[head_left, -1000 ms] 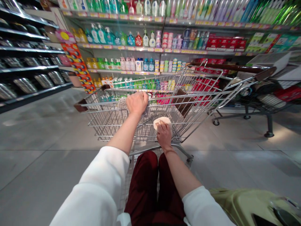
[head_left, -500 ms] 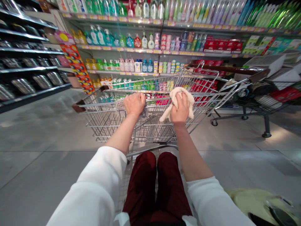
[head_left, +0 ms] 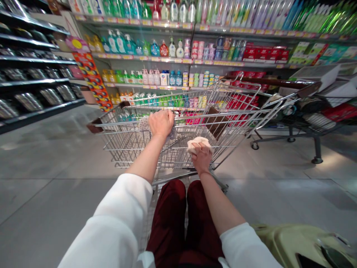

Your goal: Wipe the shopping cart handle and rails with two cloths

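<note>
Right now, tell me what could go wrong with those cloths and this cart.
The cream cloth is a small wad in the right hand above the basket wires, so it could slip in or snag. The left hand is closed on the wire rail with a speckled cloth bunched beside it, which could catch on the wires. The shopping cart points toward the bottle shelves, so rolling it might knock bottles.

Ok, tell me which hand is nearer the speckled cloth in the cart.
Left hand: it sits against the speckled cloth. The right hand, clutching a cream cloth, is farther off to the right.
</note>
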`<action>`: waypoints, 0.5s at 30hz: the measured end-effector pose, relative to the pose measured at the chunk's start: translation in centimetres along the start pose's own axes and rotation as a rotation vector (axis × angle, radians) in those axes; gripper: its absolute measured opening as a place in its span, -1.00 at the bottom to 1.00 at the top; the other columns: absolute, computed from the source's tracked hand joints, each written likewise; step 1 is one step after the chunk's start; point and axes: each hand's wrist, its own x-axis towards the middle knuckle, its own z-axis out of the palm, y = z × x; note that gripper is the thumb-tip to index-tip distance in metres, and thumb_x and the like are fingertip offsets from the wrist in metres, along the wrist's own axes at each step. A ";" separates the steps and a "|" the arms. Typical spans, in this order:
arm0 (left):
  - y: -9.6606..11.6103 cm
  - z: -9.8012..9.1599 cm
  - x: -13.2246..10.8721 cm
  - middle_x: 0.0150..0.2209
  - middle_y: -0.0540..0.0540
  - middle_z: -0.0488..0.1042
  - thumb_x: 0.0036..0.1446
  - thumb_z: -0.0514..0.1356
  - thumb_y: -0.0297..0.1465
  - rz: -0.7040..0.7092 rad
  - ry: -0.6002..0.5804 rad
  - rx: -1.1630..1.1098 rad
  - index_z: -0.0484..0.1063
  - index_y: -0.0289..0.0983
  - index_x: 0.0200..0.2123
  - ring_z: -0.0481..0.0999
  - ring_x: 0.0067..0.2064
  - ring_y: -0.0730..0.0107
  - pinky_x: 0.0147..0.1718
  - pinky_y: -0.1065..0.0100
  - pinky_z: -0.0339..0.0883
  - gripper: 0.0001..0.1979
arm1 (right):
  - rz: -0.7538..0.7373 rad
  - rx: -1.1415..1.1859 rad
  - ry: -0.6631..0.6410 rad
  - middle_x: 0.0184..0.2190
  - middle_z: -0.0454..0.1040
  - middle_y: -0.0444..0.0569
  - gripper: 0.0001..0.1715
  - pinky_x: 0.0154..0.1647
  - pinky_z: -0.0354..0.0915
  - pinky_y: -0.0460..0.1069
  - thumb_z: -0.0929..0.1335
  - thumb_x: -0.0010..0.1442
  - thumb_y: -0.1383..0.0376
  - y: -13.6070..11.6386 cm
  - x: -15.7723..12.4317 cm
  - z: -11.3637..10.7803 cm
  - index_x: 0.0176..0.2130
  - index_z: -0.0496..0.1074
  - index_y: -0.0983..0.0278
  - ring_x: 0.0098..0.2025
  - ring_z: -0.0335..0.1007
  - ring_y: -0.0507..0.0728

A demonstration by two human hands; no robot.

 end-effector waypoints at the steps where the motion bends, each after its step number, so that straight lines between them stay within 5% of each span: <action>1: 0.0 0.1 0.0 -0.24 -0.26 0.60 0.36 -0.20 -0.25 0.001 0.004 0.005 0.55 -0.28 -0.28 0.52 -0.21 0.17 -0.19 0.22 0.16 -0.47 | 0.003 0.020 0.006 0.06 0.49 -0.06 -0.51 0.20 0.18 0.16 0.33 0.08 0.40 0.1 0.7 -0.7 0.00 0.52 0.09 0.10 0.34 0.25; 3: -0.1 0.2 0.0 -0.26 -0.25 0.60 0.36 -0.20 -0.25 0.009 0.013 0.009 0.55 -0.27 -0.30 0.52 -0.23 0.17 -0.21 0.22 0.16 -0.47 | 0.004 0.086 0.077 -0.03 0.53 -0.04 -0.56 0.16 0.23 0.12 0.31 0.09 0.37 0.2 2.6 -2.6 -0.04 0.53 0.14 0.03 0.40 0.20; 8: -0.3 0.5 -0.1 -0.27 -0.26 0.59 0.36 -0.20 -0.25 0.026 0.032 0.000 0.53 -0.27 -0.32 0.52 -0.24 0.14 -0.22 0.19 0.13 -0.47 | -0.009 0.186 0.538 0.04 0.46 0.08 -0.46 0.18 0.25 0.11 0.27 0.13 0.29 0.4 8.4 -8.2 0.10 0.42 0.27 0.10 0.36 0.20; 11: -0.3 0.5 -0.1 -0.27 -0.26 0.59 0.37 -0.20 -0.25 0.026 0.047 0.012 0.53 -0.27 -0.31 0.51 -0.23 0.14 -0.23 0.19 0.12 -0.48 | -0.051 0.119 0.526 0.23 0.29 0.09 -0.38 0.32 0.13 0.17 0.22 0.13 0.36 0.6 10.7 -8.7 0.18 0.36 0.24 0.28 0.18 0.22; 15: -0.1 0.4 -0.1 -0.28 -0.25 0.58 0.37 -0.19 -0.26 0.023 0.039 0.008 0.52 -0.26 -0.34 0.50 -0.25 0.15 -0.24 0.18 0.11 -0.49 | -0.054 0.056 0.421 0.28 0.22 0.15 -0.37 0.36 0.07 0.17 0.18 0.15 0.43 1.2 9.1 -5.2 0.19 0.37 0.29 0.35 0.06 0.24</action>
